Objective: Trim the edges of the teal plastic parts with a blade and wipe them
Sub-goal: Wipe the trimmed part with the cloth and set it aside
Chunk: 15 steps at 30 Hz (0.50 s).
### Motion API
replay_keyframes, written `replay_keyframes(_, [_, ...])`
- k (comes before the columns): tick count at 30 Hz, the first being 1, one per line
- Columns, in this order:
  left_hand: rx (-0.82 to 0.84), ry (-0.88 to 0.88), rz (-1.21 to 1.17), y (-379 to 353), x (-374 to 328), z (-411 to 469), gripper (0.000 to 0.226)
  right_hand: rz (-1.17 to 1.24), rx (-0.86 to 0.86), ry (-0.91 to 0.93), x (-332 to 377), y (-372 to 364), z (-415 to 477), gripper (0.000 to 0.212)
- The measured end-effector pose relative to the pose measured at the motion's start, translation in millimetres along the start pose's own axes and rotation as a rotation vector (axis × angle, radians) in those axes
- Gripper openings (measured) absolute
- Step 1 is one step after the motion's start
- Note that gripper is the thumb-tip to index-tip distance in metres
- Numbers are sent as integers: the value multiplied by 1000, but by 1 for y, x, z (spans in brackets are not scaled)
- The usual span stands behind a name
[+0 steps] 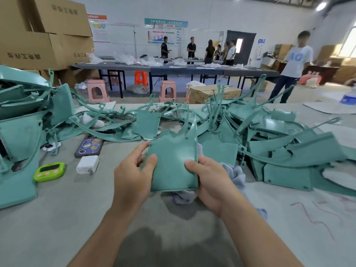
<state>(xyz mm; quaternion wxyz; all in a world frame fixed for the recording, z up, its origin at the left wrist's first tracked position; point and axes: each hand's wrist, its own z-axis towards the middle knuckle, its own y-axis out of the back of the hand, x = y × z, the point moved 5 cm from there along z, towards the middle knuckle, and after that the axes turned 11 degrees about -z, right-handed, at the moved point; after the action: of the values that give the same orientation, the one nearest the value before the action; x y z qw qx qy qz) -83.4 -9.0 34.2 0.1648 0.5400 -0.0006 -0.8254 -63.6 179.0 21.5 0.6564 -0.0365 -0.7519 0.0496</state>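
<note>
Cloth apparently half-hidden under teal part.

Single view only: wide-angle camera on the worker's head, facing forward and down across the grey table, close above the left hand and right hand gripping a teal panel, with the far hall tables small along the top.

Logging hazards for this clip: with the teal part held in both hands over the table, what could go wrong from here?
1. The left hand and right hand pinch the teal part by its side edges; untrimmed edges might scrape the thumbs.
2. No blade shows; if it lies under the cloth or the pile of parts, a blind reach could cut.
3. The phone lies against loose parts; sliding pieces could scratch it.
</note>
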Motion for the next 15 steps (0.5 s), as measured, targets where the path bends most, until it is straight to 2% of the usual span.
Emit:
replay_keyframes(3, [54,-42,311,-19,-41,-12,100,60,-41,33,16,12,-20,24])
replay_keyframes(5, [96,-51,391,-35,-66,-18,105,74,-97,60,27,27,-38,23])
replay_keyframes(7, [162,-47,278,-48,-82,-21,94,62,-156,75,37,40,-56,22])
replay_keyframes(11, [277,-6,-177,-71,-102,-32,52,67,-255,103,47,69,-96,19])
replay_keyframes(13, [355,101,-421,-88,-108,-51,34,37,-307,120,45,89,-127,22])
replay_keyframes(15, [432,231,-585,-106,-116,-75,33,12,-373,144,41,110,-163,23])
